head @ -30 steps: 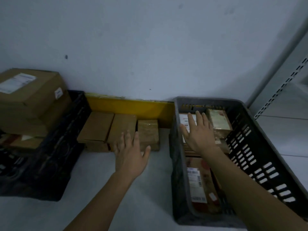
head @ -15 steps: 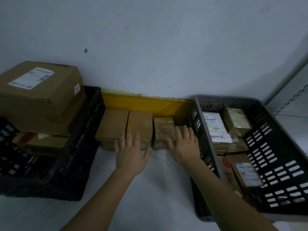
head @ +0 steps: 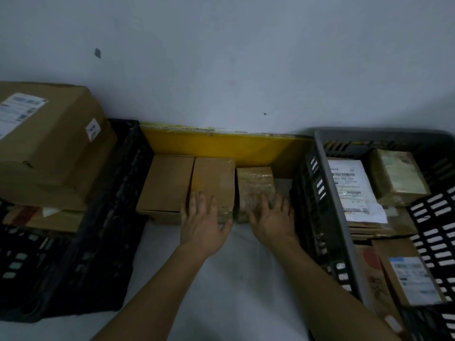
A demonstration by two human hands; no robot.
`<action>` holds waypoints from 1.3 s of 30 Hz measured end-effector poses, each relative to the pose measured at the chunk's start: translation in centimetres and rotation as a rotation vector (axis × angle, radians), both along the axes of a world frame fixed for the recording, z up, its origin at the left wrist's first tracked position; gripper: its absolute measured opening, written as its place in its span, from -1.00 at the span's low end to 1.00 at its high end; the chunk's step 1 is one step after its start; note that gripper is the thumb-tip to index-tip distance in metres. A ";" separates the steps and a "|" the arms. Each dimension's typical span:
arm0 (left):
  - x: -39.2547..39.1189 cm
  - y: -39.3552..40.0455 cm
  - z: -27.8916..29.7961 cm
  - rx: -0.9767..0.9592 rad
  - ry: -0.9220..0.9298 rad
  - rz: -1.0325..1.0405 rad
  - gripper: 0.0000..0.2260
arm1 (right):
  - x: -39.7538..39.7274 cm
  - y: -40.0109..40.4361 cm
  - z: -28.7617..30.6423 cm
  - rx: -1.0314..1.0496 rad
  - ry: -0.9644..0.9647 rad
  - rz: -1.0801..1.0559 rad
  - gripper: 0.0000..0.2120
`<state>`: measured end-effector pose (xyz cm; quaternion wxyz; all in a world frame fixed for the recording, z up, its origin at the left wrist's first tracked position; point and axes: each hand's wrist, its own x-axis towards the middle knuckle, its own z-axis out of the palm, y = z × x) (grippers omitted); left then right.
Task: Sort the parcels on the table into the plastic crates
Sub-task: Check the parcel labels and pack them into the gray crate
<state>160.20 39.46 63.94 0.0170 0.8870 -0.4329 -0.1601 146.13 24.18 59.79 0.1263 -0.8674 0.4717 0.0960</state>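
Three brown parcels stand in a row on the white table against a yellow board: a left box (head: 166, 183), a middle box (head: 214, 178) and a smaller tape-wrapped parcel (head: 256, 187). My left hand (head: 203, 223) lies flat with straight fingers on the front of the middle box. My right hand (head: 272, 221) reaches with spread fingers onto the front of the tape-wrapped parcel. A black crate (head: 103, 242) stands at the left, a grey crate (head: 322, 193) at the right.
A large cardboard box (head: 49, 143) sits on top of other parcels in the black crate. The grey crate holds several labelled parcels, among them a white-labelled one (head: 349, 185). The yellow board (head: 221, 146) and the white wall close off the back.
My right hand left the grey crate and came left to the tape-wrapped parcel. My left hand moved forward onto the middle box. The view moved closer.
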 end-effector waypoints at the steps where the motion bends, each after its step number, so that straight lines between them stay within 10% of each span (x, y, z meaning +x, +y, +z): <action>1: 0.2 -0.4 -0.3 0.004 0.002 -0.009 -0.22 | 0.3 -0.2 -0.2 -0.003 0.005 -0.004 -0.19; 30: 4.4 -2.4 -2.7 -0.041 0.220 -0.047 -0.21 | -0.5 1.7 0.5 -0.044 -0.265 -0.249 -0.10; 39: -0.6 -4.0 5.7 -0.493 0.941 0.175 -0.40 | -1.5 7.2 7.8 -0.345 -0.609 -0.160 -0.15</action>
